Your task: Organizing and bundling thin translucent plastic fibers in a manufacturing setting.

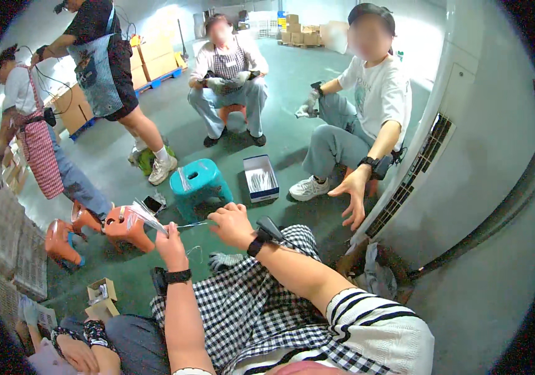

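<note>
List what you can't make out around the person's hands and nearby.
- Head view: lower ends of the bundle of thin strips, hidden by the left hand's fingers.
- Head view: whether the right hand pinches the thin strand; too small.
- Head view: contents of the small cardboard box; too small.
- Head view: lower-left co-worker, cut off by the lower edge.

The left forearm [186,325] rises almost upright from the lower edge, just left of centre; its wrist runs straight into the left hand [171,245], whose fingers close in a raised pinch. The right forearm [298,269] slants from the lower right up toward the middle (bare, like the other). The right hand [235,226] sits slightly higher, back upward, fingers bent leftward, just beside the left hand.
</note>
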Motion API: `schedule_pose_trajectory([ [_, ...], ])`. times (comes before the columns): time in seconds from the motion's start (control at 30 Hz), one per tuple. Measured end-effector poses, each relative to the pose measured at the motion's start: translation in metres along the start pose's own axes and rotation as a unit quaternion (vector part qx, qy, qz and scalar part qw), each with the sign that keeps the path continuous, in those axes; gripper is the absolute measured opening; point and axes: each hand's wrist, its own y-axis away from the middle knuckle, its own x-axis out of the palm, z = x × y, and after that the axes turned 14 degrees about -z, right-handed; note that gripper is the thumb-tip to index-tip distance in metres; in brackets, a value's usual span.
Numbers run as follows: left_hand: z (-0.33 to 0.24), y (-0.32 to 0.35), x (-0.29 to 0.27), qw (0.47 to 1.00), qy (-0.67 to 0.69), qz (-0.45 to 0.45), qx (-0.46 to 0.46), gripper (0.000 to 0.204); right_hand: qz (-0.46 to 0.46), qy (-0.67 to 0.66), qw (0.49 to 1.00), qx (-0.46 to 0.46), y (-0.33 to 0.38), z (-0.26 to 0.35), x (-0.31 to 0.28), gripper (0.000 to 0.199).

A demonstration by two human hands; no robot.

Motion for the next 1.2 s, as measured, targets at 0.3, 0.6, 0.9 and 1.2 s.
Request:
schedule_pose_trajectory([
  [0.3, -0.003, 0.002, 0.011, 0.988, -0.106, 0.01, 0.108, 0.018, 0.099, -0.075, 0.992, 0.033, -0.012, -0.006, -0.003, 0.014],
  [0.6, 0.002, 0.001, 0.007, 0.995, -0.083, 0.025, 0.044, 0.019, 0.174, -0.21, 0.954, 0.123, -0.01, -0.014, 0.007, 0.018],
  [0.9, 0.001, 0.003, 0.007, 0.996, -0.073, 0.036, 0.047, 0.018, 0.179, -0.259, 0.937, 0.154, -0.008, -0.017, 0.012, 0.015],
  [1.2, -0.001, 0.001, 0.007, 0.998, -0.051, 0.019, 0.007, 0.018, 0.193, -0.299, 0.912, 0.204, -0.014, -0.016, 0.01, 0.013],
])
